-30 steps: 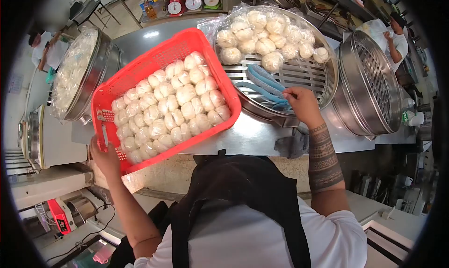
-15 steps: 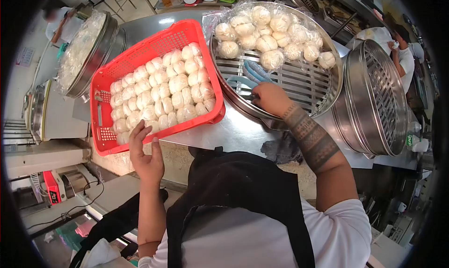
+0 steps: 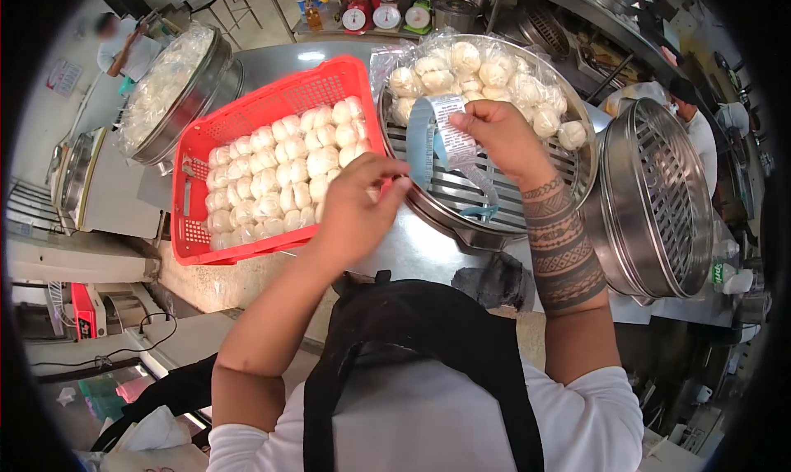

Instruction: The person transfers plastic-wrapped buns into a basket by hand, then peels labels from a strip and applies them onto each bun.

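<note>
Between the thumb and fingers of my right hand (image 3: 504,138) is a long strip of printed labels (image 3: 422,142), blue on one side and white on the other, hanging in a loop over the round slotted steamer tray (image 3: 515,193). Wrapped white buns (image 3: 494,68) lie across the far part of that tray. My left hand (image 3: 361,208) is raised over the right side of the red basket (image 3: 188,216), thumb and fingers apart and nothing in it. Rows of plastic-wrapped buns (image 3: 264,182) fill the basket.
Stacked steamer trays (image 3: 651,200) stand at the right, and a steamer (image 3: 177,101) with wrapped buns at the left. A dark cloth (image 3: 494,282) lies at the table's near edge. Dial scales (image 3: 386,17) sit on a back shelf. One person (image 3: 128,50) is far left, another (image 3: 699,134) far right.
My left hand has moved from the basket's near left side to its right side. My right hand has lifted the label strip, whose white printed side now shows.
</note>
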Demonstrator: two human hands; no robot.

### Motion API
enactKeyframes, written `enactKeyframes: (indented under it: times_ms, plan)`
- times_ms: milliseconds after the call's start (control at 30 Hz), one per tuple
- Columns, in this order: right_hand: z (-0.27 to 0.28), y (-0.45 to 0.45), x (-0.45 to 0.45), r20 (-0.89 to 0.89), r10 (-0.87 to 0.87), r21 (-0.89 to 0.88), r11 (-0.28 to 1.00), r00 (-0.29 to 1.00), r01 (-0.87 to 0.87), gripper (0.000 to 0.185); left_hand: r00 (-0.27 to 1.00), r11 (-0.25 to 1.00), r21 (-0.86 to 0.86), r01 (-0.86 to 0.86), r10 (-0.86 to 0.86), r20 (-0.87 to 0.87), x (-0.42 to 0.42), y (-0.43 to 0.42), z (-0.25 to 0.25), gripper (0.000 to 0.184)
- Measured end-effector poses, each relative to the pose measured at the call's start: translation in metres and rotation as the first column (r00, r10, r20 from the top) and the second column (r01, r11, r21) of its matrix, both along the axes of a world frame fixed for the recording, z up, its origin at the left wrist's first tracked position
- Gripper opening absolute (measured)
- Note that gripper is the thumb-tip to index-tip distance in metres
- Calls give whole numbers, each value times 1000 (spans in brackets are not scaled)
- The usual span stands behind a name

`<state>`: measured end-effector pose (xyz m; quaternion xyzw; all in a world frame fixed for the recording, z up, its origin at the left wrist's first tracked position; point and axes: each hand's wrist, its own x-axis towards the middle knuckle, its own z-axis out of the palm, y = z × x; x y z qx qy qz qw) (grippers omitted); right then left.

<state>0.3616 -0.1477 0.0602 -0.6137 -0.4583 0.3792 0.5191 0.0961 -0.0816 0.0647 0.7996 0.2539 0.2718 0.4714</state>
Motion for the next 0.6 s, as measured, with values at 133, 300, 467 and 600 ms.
enactKeyframes:
  times_ms: [133,300,467,600]
  plan:
    - [7,5,-15,-7,-9,21,1000,1000,9,26,996,909,413,-56,20,91,20,-16,10,31]
    - [25,17,-42,-192,15,209,977,981,26,28,947,908,-382,171,-45,317,42,19,3,49]
    - [32,8,-64,227,92,80,990,969,-113,29,880,506,-791,342,124,460,56,74,57,40]
    - [3,-33,-95,220,43,-58,998,974,-31,29,881,588,-785,196,246,404,49,108,84,36]
